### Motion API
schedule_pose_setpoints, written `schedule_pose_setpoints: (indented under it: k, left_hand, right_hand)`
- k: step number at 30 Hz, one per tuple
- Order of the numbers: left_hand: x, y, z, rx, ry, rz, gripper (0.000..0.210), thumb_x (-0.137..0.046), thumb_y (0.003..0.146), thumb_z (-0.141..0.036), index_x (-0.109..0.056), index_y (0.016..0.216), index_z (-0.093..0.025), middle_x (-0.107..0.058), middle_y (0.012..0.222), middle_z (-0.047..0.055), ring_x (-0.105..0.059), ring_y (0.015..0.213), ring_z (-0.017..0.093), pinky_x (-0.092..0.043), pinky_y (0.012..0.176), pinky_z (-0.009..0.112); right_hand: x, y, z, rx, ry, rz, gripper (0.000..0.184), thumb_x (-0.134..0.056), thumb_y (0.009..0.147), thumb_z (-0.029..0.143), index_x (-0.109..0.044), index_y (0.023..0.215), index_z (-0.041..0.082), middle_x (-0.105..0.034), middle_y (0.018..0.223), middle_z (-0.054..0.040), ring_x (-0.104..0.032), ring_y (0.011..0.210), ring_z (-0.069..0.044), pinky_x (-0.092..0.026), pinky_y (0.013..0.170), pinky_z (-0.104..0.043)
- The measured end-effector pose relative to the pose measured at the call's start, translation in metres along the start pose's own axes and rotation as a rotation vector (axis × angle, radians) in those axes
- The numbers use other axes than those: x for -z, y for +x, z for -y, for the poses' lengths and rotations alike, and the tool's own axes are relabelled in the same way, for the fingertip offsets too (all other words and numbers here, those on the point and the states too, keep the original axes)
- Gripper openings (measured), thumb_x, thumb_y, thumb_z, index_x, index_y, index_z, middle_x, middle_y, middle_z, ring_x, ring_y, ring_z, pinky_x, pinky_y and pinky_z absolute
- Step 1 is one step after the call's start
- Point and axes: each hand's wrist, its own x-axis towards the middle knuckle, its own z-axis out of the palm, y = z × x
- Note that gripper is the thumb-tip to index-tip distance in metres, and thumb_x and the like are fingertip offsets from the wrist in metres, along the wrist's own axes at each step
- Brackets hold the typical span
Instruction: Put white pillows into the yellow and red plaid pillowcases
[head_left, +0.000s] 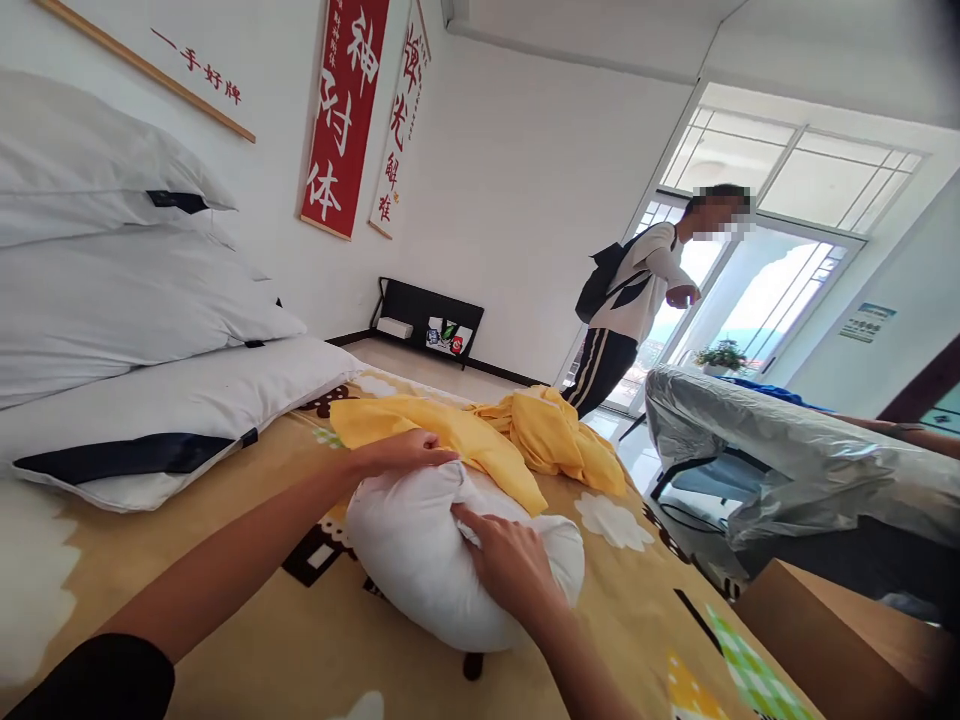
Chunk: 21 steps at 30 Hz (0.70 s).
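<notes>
A plump white pillow (427, 560) lies bunched and folded on the bed in front of me. My left hand (405, 452) is closed at its upper left edge, beside the yellow cloth; the fingertips are partly hidden. On the pillow's right part, my right hand (514, 560) grips a fold, its fingers pressed into the white fabric. Just behind the pillow, and touching it, a yellow cloth (450, 435) lies spread out, perhaps a pillowcase. A crumpled yellow heap (551, 430) of similar fabric sits farther right.
White pillows (127, 295) are stacked at the left. Beneath everything is a tan patterned bedspread (247, 620). A cardboard box (832, 630) stands at the lower right, near a plastic-wrapped piece of furniture (787, 450). A person with a backpack (630, 290) stands by the glass doors.
</notes>
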Motion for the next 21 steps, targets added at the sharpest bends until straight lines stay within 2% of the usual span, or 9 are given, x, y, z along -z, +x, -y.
schedule_pose_setpoints:
  k: [4,8,11,14,17,21]
  left_hand:
    - [0.025,-0.024,0.031,0.061,-0.102,0.063,0.045,-0.062,0.070,-0.063,-0.057,0.075,-0.018,-0.056,0.073,-0.001,-0.051,0.066,0.015,-0.037,0.056,0.025]
    - [0.036,-0.028,0.045,0.101,-0.002,0.029,0.038,-0.069,0.066,-0.047,-0.060,0.090,-0.018,-0.062,0.090,0.002,-0.056,0.084,0.019,-0.042,0.069,0.026]
    - [0.037,-0.017,0.049,0.114,0.077,-0.058,0.028,-0.062,0.065,-0.039,-0.054,0.080,-0.017,-0.056,0.079,0.000,-0.053,0.074,0.017,-0.039,0.061,0.025]
    - [0.034,-0.007,0.052,0.102,0.150,-0.119,0.022,-0.056,0.062,-0.034,-0.045,0.073,-0.019,-0.049,0.072,-0.002,-0.048,0.066,0.015,-0.034,0.055,0.024]
    - [0.029,-0.006,0.053,0.079,0.241,-0.173,0.022,-0.058,0.060,-0.031,-0.044,0.074,-0.020,-0.053,0.076,-0.001,-0.049,0.069,0.015,-0.035,0.059,0.024]
    - [0.019,-0.007,0.058,0.107,0.423,-0.318,0.016,-0.059,0.067,-0.031,-0.050,0.075,-0.020,-0.060,0.081,0.004,-0.053,0.077,0.020,-0.035,0.067,0.028]
  right_hand:
    - [0.008,0.041,0.018,0.103,-0.005,0.098,0.047,-0.046,0.083,0.018,-0.063,0.122,0.039,-0.073,0.101,-0.0072,-0.068,0.091,-0.028,-0.045,0.073,-0.036]
    - [0.009,0.066,0.014,0.164,0.065,0.205,0.040,-0.048,0.086,0.032,-0.062,0.121,0.044,-0.069,0.114,-0.0051,-0.065,0.102,-0.029,-0.046,0.081,-0.041]
    - [0.008,0.069,0.010,0.139,0.064,0.311,0.041,-0.047,0.086,0.032,-0.060,0.123,0.046,-0.068,0.116,-0.0039,-0.064,0.104,-0.030,-0.046,0.083,-0.043]
    - [0.008,0.068,0.009,0.099,0.065,0.363,0.042,-0.045,0.086,0.034,-0.060,0.124,0.046,-0.067,0.119,-0.0036,-0.062,0.107,-0.031,-0.046,0.085,-0.044]
    - [0.014,0.074,0.011,0.091,0.069,0.371,0.041,-0.044,0.087,0.034,-0.062,0.123,0.041,-0.066,0.121,-0.0037,-0.061,0.109,-0.029,-0.045,0.086,-0.041]
    - [0.027,0.097,0.015,0.112,0.068,0.395,0.042,-0.050,0.083,0.027,-0.064,0.120,0.041,-0.065,0.124,0.0005,-0.060,0.110,-0.024,-0.046,0.085,-0.035]
